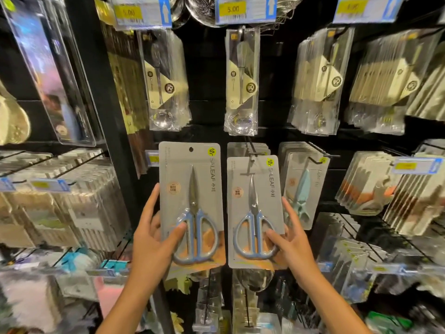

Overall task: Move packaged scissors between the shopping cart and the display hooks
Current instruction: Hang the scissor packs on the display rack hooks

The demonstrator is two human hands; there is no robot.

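blue-handled scissors (195, 233) on a grey card (190, 179) with a yellow logo; yellow price tags (233, 9) at twelve o'clock, framed blue.

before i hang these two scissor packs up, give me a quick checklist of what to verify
1. Left hand grips the left pack: ok, thumb on front.
2. Right hand grips the right pack: ok.
3. Left pack's hang hole clear: ok, not on any hook.
4. Right pack lined up with the middle hook: ok, the hook tip shows at its top edge; whether it is threaded, cannot tell.
5. Room on that hook: cannot tell, cards already hang behind.
6. Free hook for the left pack: cannot tell, hidden behind it.
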